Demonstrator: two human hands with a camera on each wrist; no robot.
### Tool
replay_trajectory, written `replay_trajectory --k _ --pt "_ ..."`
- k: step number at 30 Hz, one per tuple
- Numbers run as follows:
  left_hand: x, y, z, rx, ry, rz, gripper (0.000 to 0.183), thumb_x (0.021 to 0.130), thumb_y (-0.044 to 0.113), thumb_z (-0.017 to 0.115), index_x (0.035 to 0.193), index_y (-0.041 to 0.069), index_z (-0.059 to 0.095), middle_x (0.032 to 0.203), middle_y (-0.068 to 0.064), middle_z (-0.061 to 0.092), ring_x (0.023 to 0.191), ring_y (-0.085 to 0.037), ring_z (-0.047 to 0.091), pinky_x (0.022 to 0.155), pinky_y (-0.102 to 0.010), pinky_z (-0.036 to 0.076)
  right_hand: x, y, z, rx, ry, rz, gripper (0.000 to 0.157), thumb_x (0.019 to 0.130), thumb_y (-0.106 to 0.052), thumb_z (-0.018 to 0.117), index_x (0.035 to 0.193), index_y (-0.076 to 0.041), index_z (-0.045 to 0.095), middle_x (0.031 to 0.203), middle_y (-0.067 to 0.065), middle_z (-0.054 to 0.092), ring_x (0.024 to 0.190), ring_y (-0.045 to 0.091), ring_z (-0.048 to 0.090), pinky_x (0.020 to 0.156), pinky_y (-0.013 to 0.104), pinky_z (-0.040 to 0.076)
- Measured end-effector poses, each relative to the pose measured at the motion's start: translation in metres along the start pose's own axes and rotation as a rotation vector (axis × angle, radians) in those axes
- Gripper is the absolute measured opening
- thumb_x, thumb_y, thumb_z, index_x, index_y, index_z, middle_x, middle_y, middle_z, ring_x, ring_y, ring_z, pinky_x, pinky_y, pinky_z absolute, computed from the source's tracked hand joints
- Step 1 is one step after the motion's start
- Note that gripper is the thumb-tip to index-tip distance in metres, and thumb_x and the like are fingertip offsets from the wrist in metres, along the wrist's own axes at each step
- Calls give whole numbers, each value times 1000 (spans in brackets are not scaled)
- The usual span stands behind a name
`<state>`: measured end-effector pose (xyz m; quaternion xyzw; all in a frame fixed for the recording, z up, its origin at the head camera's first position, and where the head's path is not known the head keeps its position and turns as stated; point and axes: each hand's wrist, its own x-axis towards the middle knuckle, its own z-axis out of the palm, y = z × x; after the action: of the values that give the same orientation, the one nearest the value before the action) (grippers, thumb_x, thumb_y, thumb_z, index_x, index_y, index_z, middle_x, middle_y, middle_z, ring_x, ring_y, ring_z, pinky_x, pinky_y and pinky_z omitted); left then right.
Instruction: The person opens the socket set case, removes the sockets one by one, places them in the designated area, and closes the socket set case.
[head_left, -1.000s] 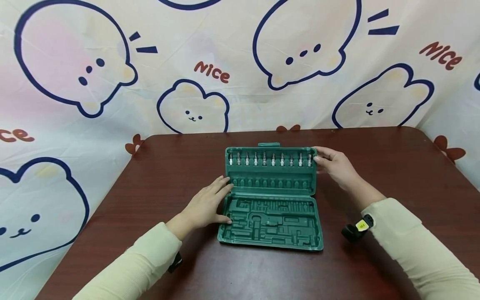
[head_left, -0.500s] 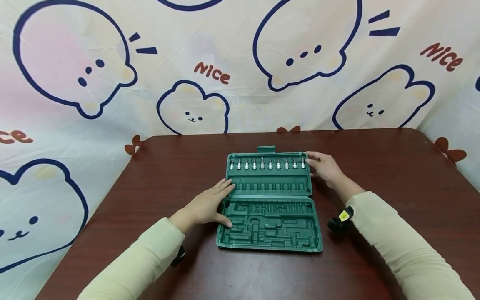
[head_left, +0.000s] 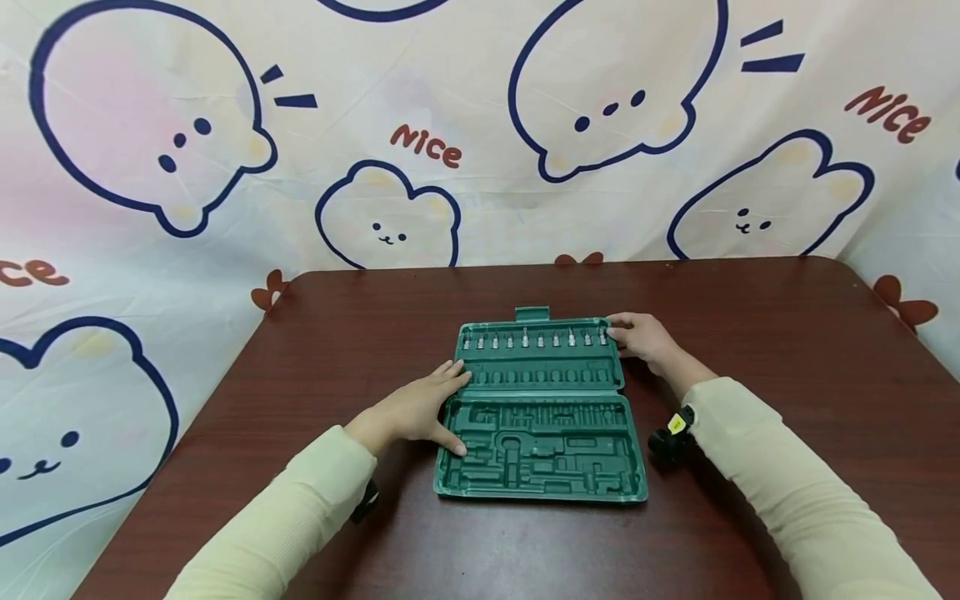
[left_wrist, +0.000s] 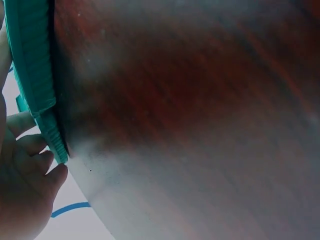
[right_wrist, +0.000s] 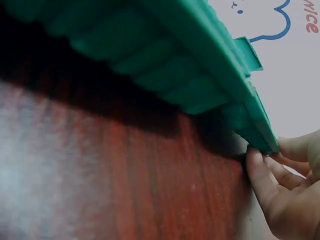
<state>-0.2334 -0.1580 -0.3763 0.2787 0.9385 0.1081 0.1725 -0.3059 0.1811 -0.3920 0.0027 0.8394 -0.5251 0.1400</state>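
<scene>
A green plastic tool case [head_left: 540, 450] lies unfolded on the table. Its lid [head_left: 540, 353] leans back, with a row of small metal screwdriver bits [head_left: 556, 340] along the far part. The lower half has moulded recesses. My left hand [head_left: 420, 407] rests with spread fingers along the case's left side, the thumb on the lower half's edge and the fingertips at the lid. My right hand [head_left: 645, 340] pinches the lid's far right corner; in the right wrist view, thumb and fingers [right_wrist: 262, 175] hold that corner a little above the table.
The dark reddish-brown table [head_left: 360, 325] extends around the case. A pale cloth printed with bears [head_left: 487, 208] hangs behind its far edge. A latch tab [head_left: 532, 314] sticks out from the lid's far edge. Black wrist cameras [head_left: 670, 442] sit under the sleeves.
The lid has tilted back and down from a steeper angle, my right hand moving lower and slightly left with its corner. My left hand has stayed nearly in place.
</scene>
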Motion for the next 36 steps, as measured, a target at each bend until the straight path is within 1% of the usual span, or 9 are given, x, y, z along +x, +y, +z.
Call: replay_trajectory --k 5,10,15,19,25,28,30,32,36 --pt "0 0 0 -21 -19 -8 107 57 60 66 139 12 18 144 -2 4 130 -16 0 97 -40 23 0 -1 -1 -24 -33 -12 41 93 -9 39 131 4 32 120 24 40 101 32 47 77 36 45" --pt "0 1 -1 -27 -31 -12 106 58 59 65 139 13 16 144 -2 2 130 -16 -1 97 -40 24 0 -2 -5 -64 -44 -65 38 91 -4 41 127 7 35 113 25 42 98 33 48 74 36 46" --pt "0 2 -4 -25 -43 -15 105 59 58 65 139 13 15 144 -2 1 129 -15 -2 96 -39 25 2 -3 -8 -108 -40 -114 33 89 -3 43 121 5 42 101 19 45 91 31 50 72 37 46" --pt "2 3 -5 -33 -49 -14 104 60 57 66 140 13 15 144 -2 0 129 -14 -3 96 -39 26 4 -2 -8 -160 -37 -123 31 89 -3 44 119 3 45 99 18 45 87 29 50 71 37 46" --pt "3 4 -5 -26 -60 -18 104 60 57 65 140 13 14 144 -1 0 129 -14 -3 96 -39 26 7 -4 -8 -322 -53 -133 30 89 -3 42 118 2 50 105 20 47 80 27 50 65 33 45" --pt "2 5 -5 -18 -64 -24 104 60 57 66 140 13 15 144 -2 1 129 -15 -2 96 -39 26 7 -9 -7 -444 -65 -160 31 88 -3 40 116 4 52 113 23 47 88 29 49 65 33 40" --pt "2 6 -6 -14 -66 -30 104 60 56 66 139 13 15 144 -2 1 129 -15 -2 96 -39 26 7 -12 -6 -506 -77 -180 31 88 -2 40 115 5 53 117 25 47 89 31 48 65 34 36" --pt "2 6 -6 -9 -67 -37 104 60 56 66 139 13 15 144 -2 1 129 -15 -2 96 -39 26 8 -15 -5 -544 -89 -190 31 87 -1 39 114 5 54 117 25 47 92 30 46 66 34 34" --pt "1 7 -5 -1 -74 -48 103 60 55 66 139 13 15 144 -2 2 129 -15 -2 95 -40 26 8 -19 -3 -588 -114 -189 31 86 1 40 113 6 54 116 27 47 91 30 47 67 36 36"
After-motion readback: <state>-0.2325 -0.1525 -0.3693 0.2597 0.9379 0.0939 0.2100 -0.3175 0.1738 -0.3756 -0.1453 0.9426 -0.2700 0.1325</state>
